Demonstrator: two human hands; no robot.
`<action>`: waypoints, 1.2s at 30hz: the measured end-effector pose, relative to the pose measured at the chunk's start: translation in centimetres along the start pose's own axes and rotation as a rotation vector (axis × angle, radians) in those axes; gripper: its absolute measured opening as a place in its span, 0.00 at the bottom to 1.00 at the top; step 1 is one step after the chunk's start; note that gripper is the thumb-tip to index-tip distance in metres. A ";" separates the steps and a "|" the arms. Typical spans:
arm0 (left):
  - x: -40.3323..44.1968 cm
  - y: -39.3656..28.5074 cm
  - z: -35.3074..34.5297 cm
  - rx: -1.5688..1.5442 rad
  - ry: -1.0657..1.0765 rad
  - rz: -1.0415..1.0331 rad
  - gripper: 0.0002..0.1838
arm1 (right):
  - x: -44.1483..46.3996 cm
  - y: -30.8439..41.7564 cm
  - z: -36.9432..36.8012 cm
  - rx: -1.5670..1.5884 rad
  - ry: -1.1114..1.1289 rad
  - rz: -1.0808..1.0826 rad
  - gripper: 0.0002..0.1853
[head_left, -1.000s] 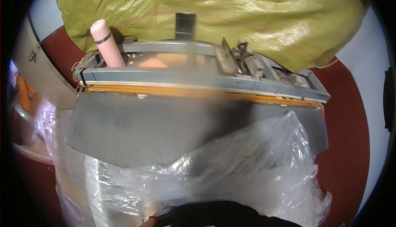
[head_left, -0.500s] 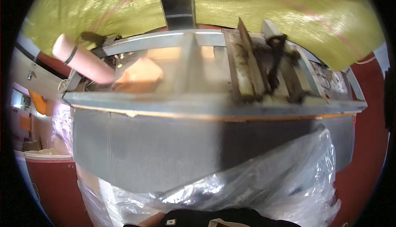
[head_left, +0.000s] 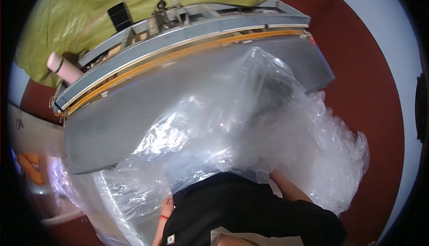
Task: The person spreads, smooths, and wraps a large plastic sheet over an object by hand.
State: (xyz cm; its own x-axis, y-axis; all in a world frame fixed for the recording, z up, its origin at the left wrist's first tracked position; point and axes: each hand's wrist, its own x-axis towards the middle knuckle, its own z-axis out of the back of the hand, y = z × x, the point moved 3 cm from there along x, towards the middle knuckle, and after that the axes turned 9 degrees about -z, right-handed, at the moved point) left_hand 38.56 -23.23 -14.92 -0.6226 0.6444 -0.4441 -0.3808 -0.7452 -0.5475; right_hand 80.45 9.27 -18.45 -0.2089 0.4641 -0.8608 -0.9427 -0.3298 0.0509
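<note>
A large clear plastic sheet [head_left: 196, 129] lies crumpled over the grey tabletop [head_left: 107, 125] and drapes down toward my body. At its near edge, beside my dark shirt, my left hand [head_left: 166, 206] looks closed on the plastic; a red bracelet circles the wrist. My right hand [head_left: 275, 176] is mostly hidden at the near side of the sheet. Its forearm shows at the right of my shirt, but the fingers do not.
A grey trough [head_left: 192, 26] with dividers runs along the table's far side, holding dark metal tools [head_left: 163, 15]. A pink cylinder [head_left: 65, 66] leans at its left end, and a black phone-like slab [head_left: 119, 17] stands behind. Yellow-green woven sheeting [head_left: 80, 18] hangs beyond; the floor [head_left: 366, 89] is red.
My view has tilted down and turned, so the trough sits higher and slanted. The plastic sheet now covers more of the tabletop. My left hand and right forearm have come into view.
</note>
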 end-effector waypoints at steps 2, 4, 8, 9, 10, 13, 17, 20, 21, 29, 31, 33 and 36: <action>-1.6 -4.5 2.5 -0.121 0.160 -0.129 0.12 | -2.9 0.5 2.1 0.015 0.041 -0.003 0.17; -3.6 -11.0 6.3 -0.189 0.167 -0.145 0.10 | -5.9 1.2 4.4 0.031 0.086 -0.002 0.17; -3.2 -19.2 7.3 -0.427 0.078 -0.415 0.08 | -14.7 2.8 14.0 0.695 0.013 0.316 0.09; -2.5 -20.8 6.8 -0.422 0.088 -0.435 0.08 | -15.7 2.2 15.3 0.856 -0.050 0.407 0.08; -2.0 -23.0 6.4 -0.315 0.049 -0.667 0.14 | -16.5 1.3 16.3 1.014 -0.115 0.501 0.08; -0.6 -26.7 4.2 -0.021 -0.019 -0.991 0.28 | -16.2 -3.8 18.9 1.556 -0.609 0.684 0.08; 1.5 -26.5 1.2 0.341 -0.036 -1.028 0.37 | -9.9 -13.1 22.7 1.401 -1.775 -0.023 0.09; 4.0 -21.7 -0.5 0.269 0.099 -1.003 0.25 | -1.6 -20.3 21.4 1.293 -1.697 -0.034 0.08; 4.4 -20.6 -0.8 0.190 0.252 -1.008 0.18 | 0.4 -20.9 21.4 1.363 -1.313 0.016 0.08; 0.0 -18.3 17.8 -0.527 0.083 -0.541 0.16 | -14.9 -3.3 33.4 1.347 -1.039 0.602 0.07; 0.4 -20.8 24.1 -0.482 -0.145 -0.697 0.24 | -16.9 2.2 36.5 1.333 -0.952 0.738 0.07; 5.0 -15.3 28.8 -0.753 -0.390 -0.534 0.16 | -18.3 7.8 38.6 1.166 -0.843 0.866 0.07; 13.0 -6.1 35.5 0.243 -0.824 -0.535 0.19 | -19.1 14.6 40.2 1.017 -0.755 1.001 0.07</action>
State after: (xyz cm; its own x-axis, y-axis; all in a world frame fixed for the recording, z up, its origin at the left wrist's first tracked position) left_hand 8.50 -16.41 7.79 -0.5724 0.6534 0.4954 -0.8198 -0.4671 -0.3312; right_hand 60.23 28.62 19.07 -0.5989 0.7885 0.1401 -0.0654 -0.2226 0.9727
